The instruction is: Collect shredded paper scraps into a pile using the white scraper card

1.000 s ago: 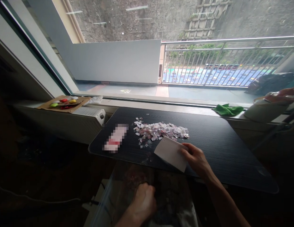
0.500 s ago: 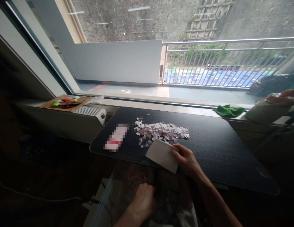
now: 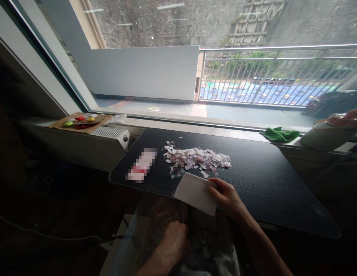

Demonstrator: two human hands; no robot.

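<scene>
My right hand [image 3: 226, 195] grips a white flat scraper [image 3: 195, 193] by its right end. The scraper is tilted over the near edge of the dark table [image 3: 267, 184], just in front of a heap of small white and pinkish paper pieces [image 3: 195, 158]. One piece lies apart between heap and scraper. Below the table edge, my left hand [image 3: 175, 239] is closed in a fist on a clear plastic bag [image 3: 129, 239]. The bag hangs open under the edge, with reddish and pale bits [image 3: 166, 212] dimly visible inside. My left fingertips are hidden.
A blurred pink-and-red item [image 3: 141, 165] lies on the table's left. Cardboard [image 3: 59, 122] with coloured things rests on the sill beside a radiator [image 3: 112, 134]. At right are a green cloth [image 3: 280, 135] and a pale bucket [image 3: 322, 136]. A cable [image 3: 51, 238] crosses the floor.
The scraper in my right hand has moved slightly toward me, away from the heap. A loose paper piece now shows behind it. My left hand stays almost in place.
</scene>
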